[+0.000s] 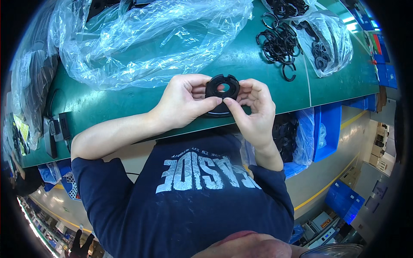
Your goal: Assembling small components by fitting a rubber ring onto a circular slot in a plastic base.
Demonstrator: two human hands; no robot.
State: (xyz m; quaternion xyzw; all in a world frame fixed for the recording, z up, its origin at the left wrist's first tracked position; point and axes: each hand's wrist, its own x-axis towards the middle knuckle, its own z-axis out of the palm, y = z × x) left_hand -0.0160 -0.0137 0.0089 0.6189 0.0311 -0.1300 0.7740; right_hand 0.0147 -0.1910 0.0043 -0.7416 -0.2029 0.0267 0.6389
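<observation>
Black round part point(222, 95), a disc with a central hole and notches cut into its rim: held up between both hands just above the near edge of the green bench point(129, 101), tilted so the holed face looks up at the camera. Beneath and around it, in order of size:

Green bench: spanning the upper half of the view, near edge bending with the lens, a seam line crossing it on the right.

Clear plastic sheeting point(142, 38): crumpled in a big heap over the bench's far left and middle, well apart from the hands.

Dark blue shirt point(189, 202) with pale printed lettering: filling the lower middle of the view.

Blue bins point(329, 129): below the bench edge on the right, one lined with clear plastic and holding more black parts.

Clear bag point(329, 43): at the far right of the bench, with small black round pieces inside.

Heap of black rings point(279, 43): loose on the bench, right of the sheeting and just beside the bag, some open-ended.

Left hand point(185, 103): coming in from the lower left, fingers curled over the part's left rim, thumb pressed against its near edge, gripping it.

Right hand point(254, 109): closed on the part's right side, fingers behind the rim, thumb tip across the lower front, next to the left thumb.
</observation>
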